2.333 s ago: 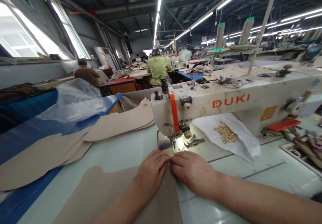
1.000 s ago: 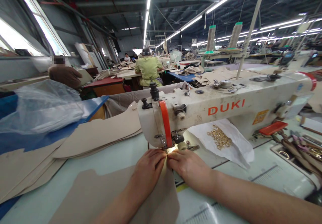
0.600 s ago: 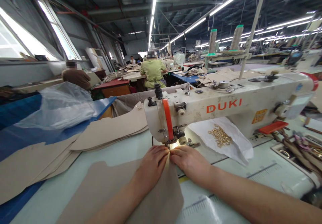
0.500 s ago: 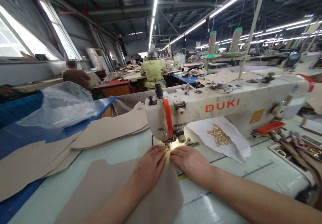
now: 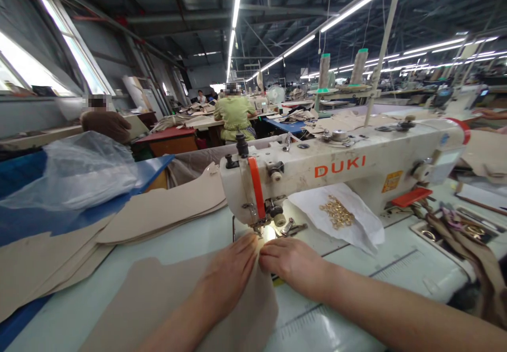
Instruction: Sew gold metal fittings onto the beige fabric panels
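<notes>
A flat beige fabric piece (image 5: 150,302) lies on the pale sewing table in front of me. My left hand (image 5: 229,273) presses on it, fingers together, tips at its far edge. My right hand (image 5: 291,262) lies beside it, fingertips pinching the same edge. Both sets of fingertips meet just below the lit needle area (image 5: 265,230) of a white DUKI sewing machine (image 5: 340,167).
Stacked beige cut pieces (image 5: 158,209) lie left, with a clear plastic bag (image 5: 75,172) on blue sheeting behind. Gold metal rings (image 5: 336,213) sit on white paper under the machine arm. Straps and hardware (image 5: 467,233) fill a tray at right. Other workers (image 5: 234,115) sit further back.
My hands have stayed at the needle with the fabric edge; earlier they moved forward from just short of the presser foot. The view has shifted slightly.
</notes>
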